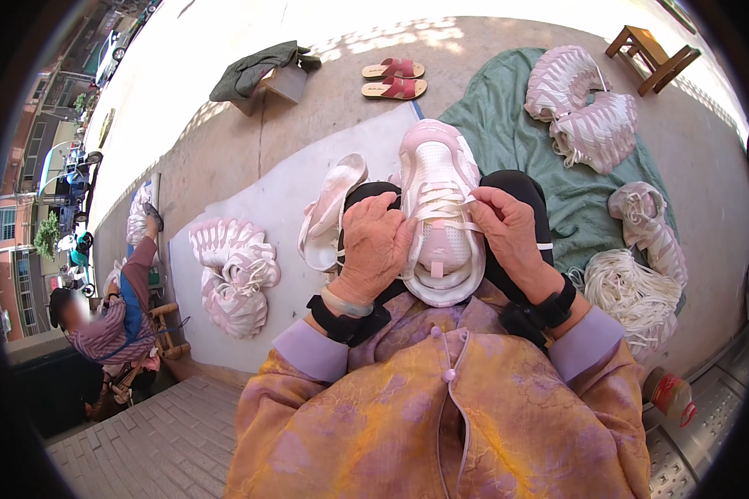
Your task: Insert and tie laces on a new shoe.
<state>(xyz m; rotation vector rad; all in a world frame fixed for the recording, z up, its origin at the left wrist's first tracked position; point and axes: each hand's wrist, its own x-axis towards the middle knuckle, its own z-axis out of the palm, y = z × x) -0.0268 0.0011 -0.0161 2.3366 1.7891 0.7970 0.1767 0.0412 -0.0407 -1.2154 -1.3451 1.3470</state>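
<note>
On my feed: daylight, bright. Ground (225, 25), upper edge: overexposed white, dappled shadow along its border. Shoe (435, 247), centre: soft shade, sharp. Rim: black vignette; buildings (7, 224), left, tilted by fisheye distortion.

Shoe (443, 241) before me: matt mesh toe, smooth upper panels. Lace bundle (631, 293): matt woven cloth. My jacket (366, 416): silky cloth, slight sheen; my cuffs (589, 343) smooth matt cloth. Green sheet (495, 96): soft, creased cloth. Stool (645, 43): smooth wood. Floor (329, 137): matt concrete. Bottle (667, 395): glossy clear plastic. Perforated panel (678, 461): dull-shine metal.
</note>
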